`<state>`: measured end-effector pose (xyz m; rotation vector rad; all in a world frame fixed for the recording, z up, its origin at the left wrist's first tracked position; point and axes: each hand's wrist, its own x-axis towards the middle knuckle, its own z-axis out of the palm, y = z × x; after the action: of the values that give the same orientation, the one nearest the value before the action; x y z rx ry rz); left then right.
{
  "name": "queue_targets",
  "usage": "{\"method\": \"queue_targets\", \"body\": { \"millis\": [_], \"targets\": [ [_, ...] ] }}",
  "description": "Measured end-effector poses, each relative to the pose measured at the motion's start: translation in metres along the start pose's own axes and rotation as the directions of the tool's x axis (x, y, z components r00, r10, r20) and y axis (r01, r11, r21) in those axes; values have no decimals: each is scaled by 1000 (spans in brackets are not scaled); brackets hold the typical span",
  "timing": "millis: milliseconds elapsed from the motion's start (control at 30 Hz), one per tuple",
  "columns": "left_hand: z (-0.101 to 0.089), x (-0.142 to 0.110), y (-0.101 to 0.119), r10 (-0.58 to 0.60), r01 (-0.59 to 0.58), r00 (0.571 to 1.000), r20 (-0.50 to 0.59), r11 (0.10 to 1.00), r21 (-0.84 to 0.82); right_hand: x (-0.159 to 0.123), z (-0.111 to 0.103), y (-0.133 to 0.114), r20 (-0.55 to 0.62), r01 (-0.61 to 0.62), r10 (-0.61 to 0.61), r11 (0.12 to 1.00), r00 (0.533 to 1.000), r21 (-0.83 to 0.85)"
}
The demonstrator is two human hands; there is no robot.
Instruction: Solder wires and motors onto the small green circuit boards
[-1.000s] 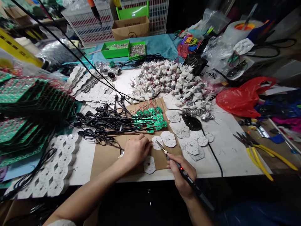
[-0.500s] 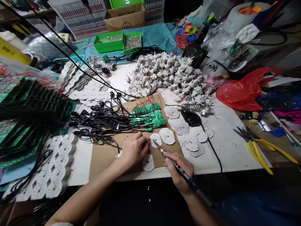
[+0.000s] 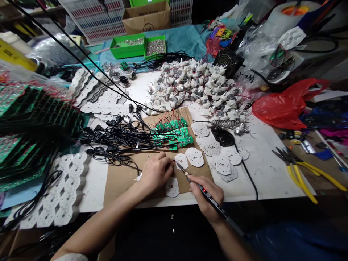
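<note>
My right hand (image 3: 208, 195) is closed around a soldering iron (image 3: 203, 190) with a small red light on its handle. The iron's tip rests at the left part of a small white circuit board (image 3: 181, 161), touching it or just above; I cannot tell which. Beside that board, my left hand (image 3: 156, 170) is closed in a pinch on thin reddish wires (image 3: 173, 162) that run to the board's edge. Its fingertips are partly hidden. Another white board (image 3: 195, 157) lies to the right and one more (image 3: 172, 187) lies nearer me, all on a cardboard sheet (image 3: 119, 185).
Green circuit boards (image 3: 175, 132) with black power cords (image 3: 116, 134) lie beyond my hands. Behind them is a heap of white motor-like parts (image 3: 195, 83). Loose white boards (image 3: 221, 165), a black cable (image 3: 248, 179) and yellow-handled pliers (image 3: 297, 177) lie right. Stacked green boards (image 3: 27, 119) stand left.
The iron's tip has shifted slightly left on the white board. My left hand keeps its pinch beside it. The whole view has moved a little.
</note>
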<state>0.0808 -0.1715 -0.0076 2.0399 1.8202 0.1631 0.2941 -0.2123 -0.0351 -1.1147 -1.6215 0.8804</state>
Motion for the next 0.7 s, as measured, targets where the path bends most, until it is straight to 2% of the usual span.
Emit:
{"method": "queue_targets", "body": {
  "millis": [467, 600, 700],
  "targets": [
    [1, 1, -1, 7, -7, 1000, 4, 1000, 30, -1, 1, -2, -12, -31, 31, 999, 999, 29],
    [1, 0, -1, 2, -2, 1000, 3, 1000, 4, -4, -1, 3, -43, -106, 111, 989, 993, 108],
    [2, -1, -3, 27, -28, 999, -45, 999, -33, -6, -2, 6, -58, -160, 171, 974, 983, 160]
  ]
}}
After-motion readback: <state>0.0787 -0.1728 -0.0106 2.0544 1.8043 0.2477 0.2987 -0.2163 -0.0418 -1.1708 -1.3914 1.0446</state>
